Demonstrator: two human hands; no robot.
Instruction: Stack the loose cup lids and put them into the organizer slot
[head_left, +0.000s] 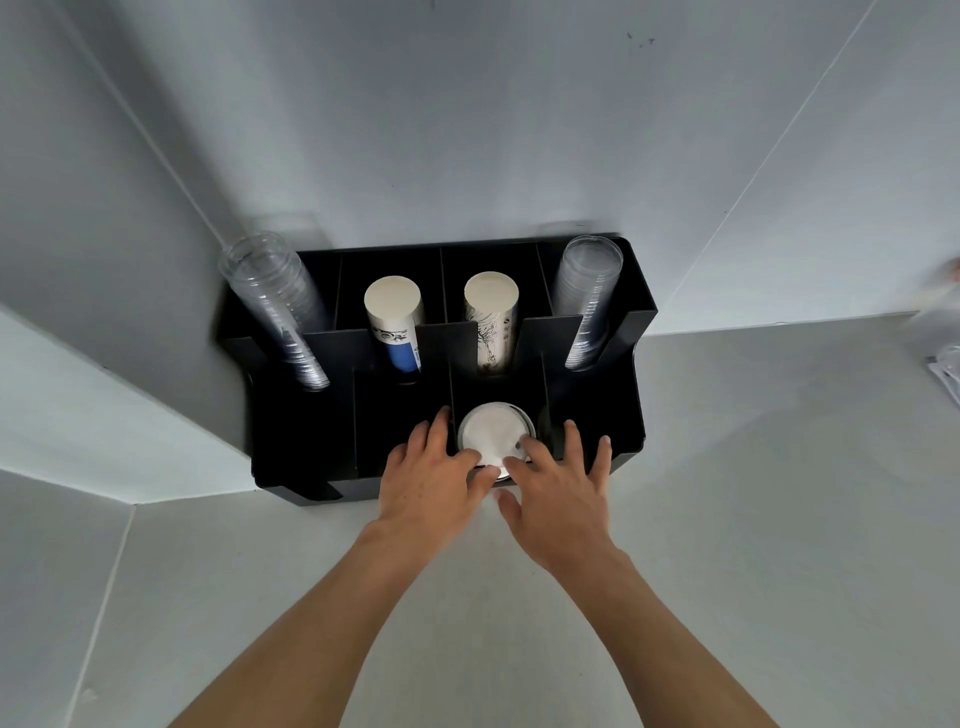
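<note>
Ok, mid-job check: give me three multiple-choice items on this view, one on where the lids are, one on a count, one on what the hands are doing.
1. Where is the white lid stack?
A. In a front slot of the black organizer
B. On the counter to the right
C. In the back row, far left

2. How many stacks of clear cups stand in the back row?
A. One
B. Two
C. Four

3. What are the hands doing?
A. Both hang away from the organizer
B. Only the left hand touches the lids
C. The left hand and right hand both have fingers on the lid stack

Answers: 1 A, the stack sits between two front dividers. 2 B, one clear stack at far left and one at far right, with two paper cup stacks between. 3 C, fingertips of both hands rest on the stack's near edge.
</note>
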